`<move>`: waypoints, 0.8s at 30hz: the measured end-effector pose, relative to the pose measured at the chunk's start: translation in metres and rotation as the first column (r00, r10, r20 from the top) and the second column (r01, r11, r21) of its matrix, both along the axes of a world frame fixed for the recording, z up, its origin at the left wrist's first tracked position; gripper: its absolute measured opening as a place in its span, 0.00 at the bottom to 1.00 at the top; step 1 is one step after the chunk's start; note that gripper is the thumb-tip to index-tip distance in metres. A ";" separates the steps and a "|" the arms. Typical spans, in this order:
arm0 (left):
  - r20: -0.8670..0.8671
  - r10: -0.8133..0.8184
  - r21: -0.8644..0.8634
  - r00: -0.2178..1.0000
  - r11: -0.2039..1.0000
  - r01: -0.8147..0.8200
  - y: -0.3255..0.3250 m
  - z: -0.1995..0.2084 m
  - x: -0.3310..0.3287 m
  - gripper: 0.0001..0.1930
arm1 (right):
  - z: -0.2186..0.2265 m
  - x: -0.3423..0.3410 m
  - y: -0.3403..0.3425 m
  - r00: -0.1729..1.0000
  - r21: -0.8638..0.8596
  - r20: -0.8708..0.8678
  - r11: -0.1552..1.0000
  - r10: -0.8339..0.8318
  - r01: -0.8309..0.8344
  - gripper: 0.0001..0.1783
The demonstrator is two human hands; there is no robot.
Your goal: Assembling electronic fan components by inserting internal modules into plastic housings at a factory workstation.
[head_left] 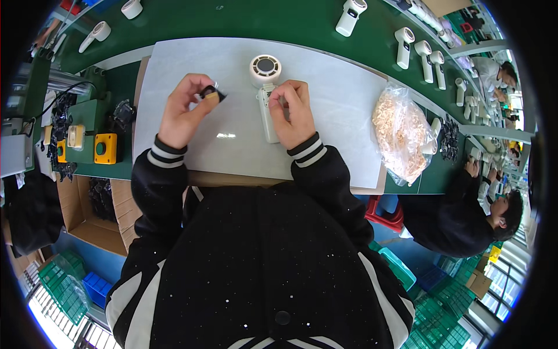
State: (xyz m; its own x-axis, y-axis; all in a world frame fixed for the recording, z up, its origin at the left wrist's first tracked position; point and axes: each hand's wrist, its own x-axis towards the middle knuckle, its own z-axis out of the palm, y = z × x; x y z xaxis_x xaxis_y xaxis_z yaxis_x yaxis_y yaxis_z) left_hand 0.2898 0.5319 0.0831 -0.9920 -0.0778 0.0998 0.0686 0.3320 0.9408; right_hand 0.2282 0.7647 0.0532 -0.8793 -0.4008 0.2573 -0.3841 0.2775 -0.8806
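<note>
Two hands over the pale surface [349,110]: right hand [293,113] gripping the upright-lying white fan [266,93], left hand [183,110] pinching a small black part [210,93] just left of it.

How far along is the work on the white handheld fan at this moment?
Done: finished-looking white fans stand in a row on the green belt. In hand: the left hand pinches a small black part above the white mat; the right hand steadies the white handheld fan lying there. Left: the part is not yet on the fan; a bag of tan pieces sits nearby.
</note>
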 end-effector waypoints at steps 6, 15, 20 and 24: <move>0.094 -0.147 0.566 0.985 0.822 0.069 0.040 0.001 -0.019 0.19 | -0.007 0.001 -0.009 0.982 -0.042 -0.123 0.989 -0.146 0.142 0.15; 0.101 -0.051 0.753 0.994 0.656 -0.042 0.053 -0.024 -0.026 0.09 | -0.004 0.005 -0.018 0.877 -0.069 -0.330 0.935 -0.349 0.347 0.13; 0.131 -0.002 0.771 0.991 0.628 -0.101 0.074 -0.016 -0.024 0.07 | 0.016 -0.009 -0.003 0.994 -0.209 0.031 0.972 -0.106 0.110 0.08; 0.086 0.090 0.528 0.992 0.841 -0.122 0.080 -0.015 -0.022 0.05 | 0.018 -0.022 0.006 0.984 -0.141 0.161 0.989 0.075 -0.052 0.09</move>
State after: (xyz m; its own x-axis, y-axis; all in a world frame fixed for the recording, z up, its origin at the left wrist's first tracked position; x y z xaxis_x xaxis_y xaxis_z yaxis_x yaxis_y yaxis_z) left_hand 0.2677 0.6121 0.0678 -0.9772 -0.2084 -0.0418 0.0046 -0.2171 0.9761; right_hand 0.2066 0.7707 0.0709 -0.8882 -0.4284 0.1660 -0.2425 0.1303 -0.9614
